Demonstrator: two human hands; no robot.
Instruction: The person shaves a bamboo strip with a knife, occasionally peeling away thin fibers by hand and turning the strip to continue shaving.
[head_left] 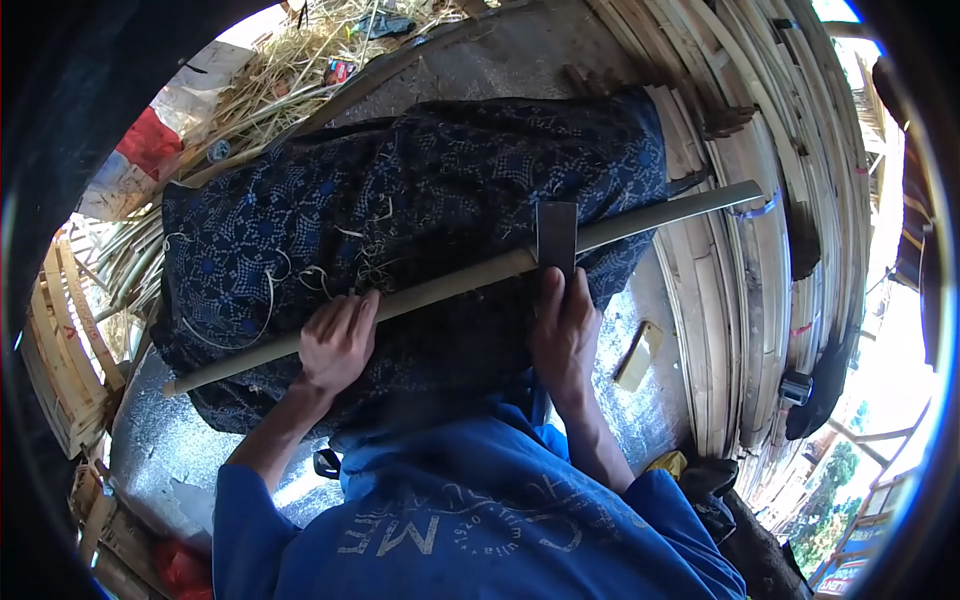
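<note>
A long bamboo strip (455, 284) lies slantwise over the dark blue patterned cloth (300, 190) that covers my lap. My left hand (340, 338) is closed round the strip left of its middle. In my right hand (566, 330) is a flat, wide metal blade (556, 236), gripped at its lower end, with the blade across the strip. The handle, if any, is hidden by my fingers. Thin curled shavings (375, 265) rest on the cloth between and above my hands.
Stacked long bamboo slats (720, 330) curve along the right side. Near my right forearm, a small yellowish block (638, 356) lies on the floor. Loose straw-like shavings (275, 85) are heaped at the upper left, and wooden slats (70, 340) stand at the far left.
</note>
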